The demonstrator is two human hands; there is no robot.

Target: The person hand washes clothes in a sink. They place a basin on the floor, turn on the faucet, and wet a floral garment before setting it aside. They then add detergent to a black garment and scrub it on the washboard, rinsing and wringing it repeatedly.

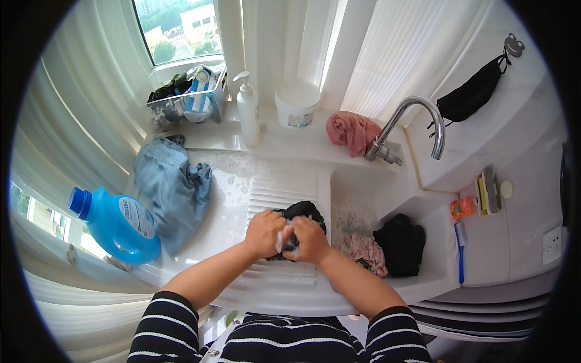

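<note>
One blue bottle point(124, 227) stands at the left, its white label's print too small to read. Beside it lies one light-blue denim garment point(172, 187), its crumpled shape hard to make out. Farther back is one white pump bottle point(247, 115). At the middle, on the ridged washboard point(281, 181), the left hand point(266, 234) and right hand point(307, 239) grip one soapy black cloth point(308, 210) with curled fingers, hiding part of it. Right, the basin point(357, 187) holds two pieces: patterned pink cloth point(366, 253), partly behind the right forearm, and a black garment point(400, 245).
</note>
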